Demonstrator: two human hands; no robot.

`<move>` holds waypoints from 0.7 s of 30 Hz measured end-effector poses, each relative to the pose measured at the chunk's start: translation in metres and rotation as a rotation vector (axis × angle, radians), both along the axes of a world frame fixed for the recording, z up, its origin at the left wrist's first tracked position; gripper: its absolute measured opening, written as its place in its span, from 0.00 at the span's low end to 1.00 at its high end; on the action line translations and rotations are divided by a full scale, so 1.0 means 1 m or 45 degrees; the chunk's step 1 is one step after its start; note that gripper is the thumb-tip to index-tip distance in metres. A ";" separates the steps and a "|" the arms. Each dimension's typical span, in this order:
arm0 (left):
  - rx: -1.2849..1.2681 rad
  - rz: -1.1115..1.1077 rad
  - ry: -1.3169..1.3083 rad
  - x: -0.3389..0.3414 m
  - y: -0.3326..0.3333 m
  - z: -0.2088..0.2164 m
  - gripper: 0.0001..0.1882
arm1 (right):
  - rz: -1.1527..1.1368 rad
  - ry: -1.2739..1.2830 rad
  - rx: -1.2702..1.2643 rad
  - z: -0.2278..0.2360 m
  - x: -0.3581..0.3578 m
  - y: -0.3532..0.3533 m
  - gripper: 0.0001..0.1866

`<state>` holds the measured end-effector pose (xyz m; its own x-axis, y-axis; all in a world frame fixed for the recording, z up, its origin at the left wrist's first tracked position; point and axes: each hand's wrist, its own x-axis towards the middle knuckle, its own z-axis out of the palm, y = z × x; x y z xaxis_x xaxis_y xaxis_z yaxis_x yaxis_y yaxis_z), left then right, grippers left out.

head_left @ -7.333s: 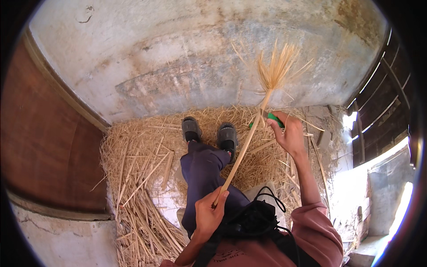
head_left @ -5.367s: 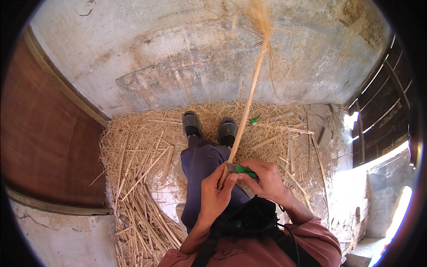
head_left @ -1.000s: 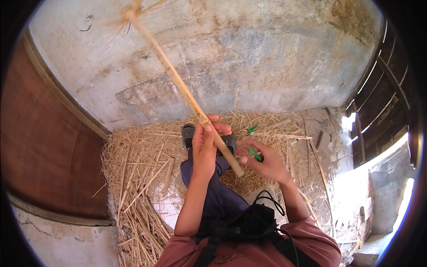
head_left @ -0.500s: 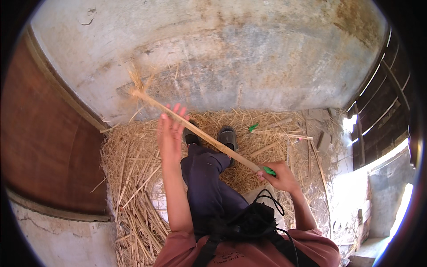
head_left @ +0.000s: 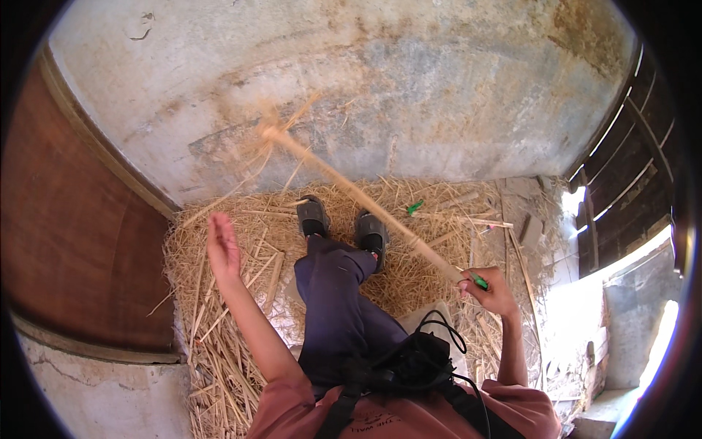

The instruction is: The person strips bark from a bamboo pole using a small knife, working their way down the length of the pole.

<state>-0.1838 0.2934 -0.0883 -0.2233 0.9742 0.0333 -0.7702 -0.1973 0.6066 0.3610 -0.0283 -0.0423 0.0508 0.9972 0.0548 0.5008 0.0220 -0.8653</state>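
Grip of the right hand (head_left: 493,293), lower right of frame centre, clasps a green tool (head_left: 478,280) and the near end of a pale stick (head_left: 365,200). Left hand (head_left: 224,247), left of centre: released, fingers extended. The stick slants across centre, its frayed head (head_left: 270,133) blurred at upper left. Beyond, I see straw (head_left: 212,322), then the stained wall (head_left: 439,44).

Pale matt wooden stick (head_left: 365,200), green plastic-looking handle (head_left: 479,281), dry scratchy straw (head_left: 398,291) underfoot, rough blotchy plaster-like wall (head_left: 453,80), smooth brown wood-look panel (head_left: 80,227), matt cloth trousers (head_left: 333,293)
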 end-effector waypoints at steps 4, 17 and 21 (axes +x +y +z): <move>-0.040 0.372 -0.462 -0.045 -0.008 -0.044 0.19 | -0.064 -0.139 -0.028 0.005 0.006 0.002 0.09; -0.089 -0.381 0.478 0.131 -0.058 0.027 0.34 | 0.061 -0.086 -0.030 -0.002 -0.023 0.014 0.06; -0.006 -0.202 0.044 0.114 -0.023 0.032 0.34 | 0.124 -0.045 -0.038 -0.011 -0.017 0.009 0.07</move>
<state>-0.0694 0.2707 -0.0558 -0.0656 0.9973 0.0337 -0.7702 -0.0721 0.6338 0.3438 -0.0191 -0.0531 -0.0478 0.9985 0.0249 0.5278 0.0464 -0.8481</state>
